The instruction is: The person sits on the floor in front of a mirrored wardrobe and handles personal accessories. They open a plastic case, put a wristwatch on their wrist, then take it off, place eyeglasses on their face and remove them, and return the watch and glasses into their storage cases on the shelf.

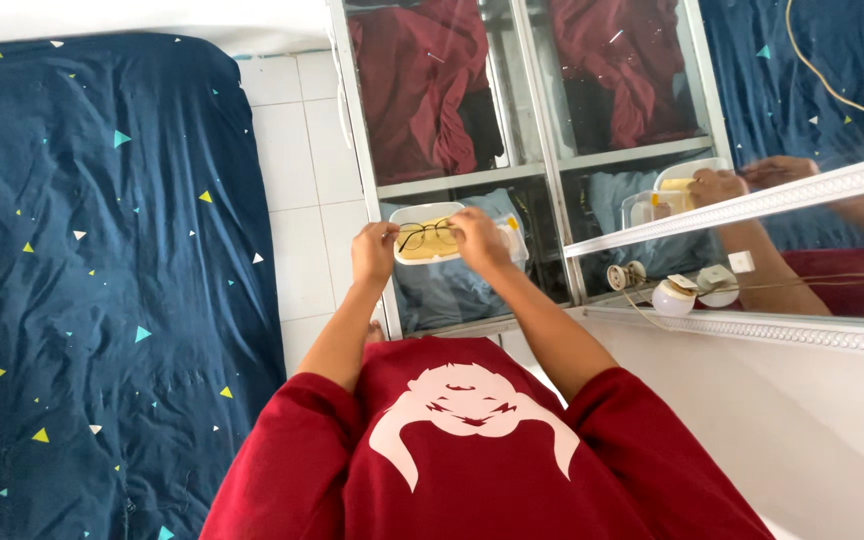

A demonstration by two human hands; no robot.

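While the glasses hang over the white case, left hand and right hand pinch their ends.

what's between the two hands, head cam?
A pair of thin-framed glasses, held at each end by the left hand and right hand. Behind them lies an open white case with a yellow cloth inside.

1. A bed in navy sheet with small coloured triangles fills the left.
2. White tiled floor beside it — daylit.
3. A glass-fronted cabinet holds red clothes.
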